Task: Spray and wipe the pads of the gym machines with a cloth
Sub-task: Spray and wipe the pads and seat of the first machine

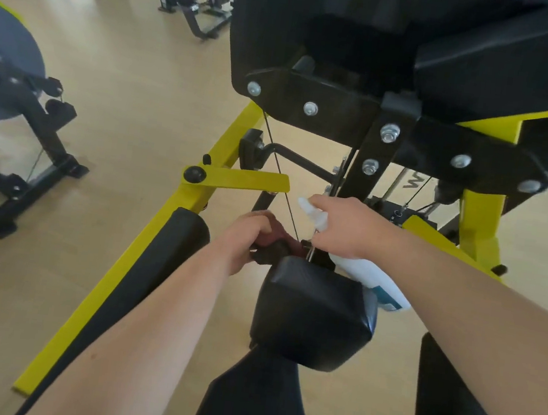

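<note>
**Pad Cleaning: Hand and Tool Positions**

The fingers of the left hand (248, 235) clench a dark cloth (272, 250) at the far edge of the black pad (314, 315), which sits just nearer than both hands. The fingers of the right hand (342, 226) grasp the neck of a white spray bottle (367, 275). Its teal label (389, 295) is unreadable. Left of the fingers, past the yellow frame (144, 236), lies open floor (125, 85).

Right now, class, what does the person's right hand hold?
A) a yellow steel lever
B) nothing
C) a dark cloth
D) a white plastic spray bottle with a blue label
D: the right hand is curled round the white plastic spray bottle, while the left hand grips the dark cloth at the black padded block.
</note>
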Demonstrator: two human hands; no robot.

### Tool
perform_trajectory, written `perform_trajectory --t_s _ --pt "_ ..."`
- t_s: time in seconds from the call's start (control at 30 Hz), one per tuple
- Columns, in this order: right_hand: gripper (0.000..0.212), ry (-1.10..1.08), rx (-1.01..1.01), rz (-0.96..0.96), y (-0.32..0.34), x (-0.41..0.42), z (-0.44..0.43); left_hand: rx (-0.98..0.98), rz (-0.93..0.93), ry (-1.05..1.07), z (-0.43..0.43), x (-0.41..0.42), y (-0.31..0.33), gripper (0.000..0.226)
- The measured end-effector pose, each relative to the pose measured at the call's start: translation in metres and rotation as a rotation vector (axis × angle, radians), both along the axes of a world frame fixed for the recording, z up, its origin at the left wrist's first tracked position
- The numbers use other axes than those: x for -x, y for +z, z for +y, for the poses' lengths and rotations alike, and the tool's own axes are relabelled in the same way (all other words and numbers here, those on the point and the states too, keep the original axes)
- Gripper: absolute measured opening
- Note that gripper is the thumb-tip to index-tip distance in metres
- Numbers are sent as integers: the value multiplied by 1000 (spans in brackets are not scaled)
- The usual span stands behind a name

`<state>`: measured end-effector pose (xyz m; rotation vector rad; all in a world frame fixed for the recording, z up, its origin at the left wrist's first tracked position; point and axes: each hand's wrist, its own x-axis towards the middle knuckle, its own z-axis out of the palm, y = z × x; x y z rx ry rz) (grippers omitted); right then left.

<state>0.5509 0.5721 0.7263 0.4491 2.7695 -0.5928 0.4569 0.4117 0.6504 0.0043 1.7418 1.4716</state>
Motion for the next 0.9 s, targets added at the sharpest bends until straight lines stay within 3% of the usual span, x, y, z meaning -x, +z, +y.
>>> perform_trajectory --t_s 0.1,0.17,0.23,0.33,0.43,0.53,0.77,0.9 --pt "59 -17 -44 42 15 -17 -2 47 254 -4 -5 -9 13 50" --pt "61 -20 -67 70 27 -29 -4 98 486 -1 -11 -17 23 58" --pt "60 -12 -81 105 37 -42 -8 75 598 32 -16 -26 36 61" --pt "62 -23 -97 149 50 -63 -13 82 739 63 -24 -43 58 53" --pt "63 -22 -92 190 61 -86 -20 135 885 91 -30 -67 77 25" --pt "61 -1 -105 225 70 -110 -30 140 943 140 -36 -94 92 9" --pt "63 16 -70 263 65 -153 -63 173 989 149 -60 -151 99 31" --pt "65 27 35 237 56 -169 -86 243 936 72 -84 -171 90 19"
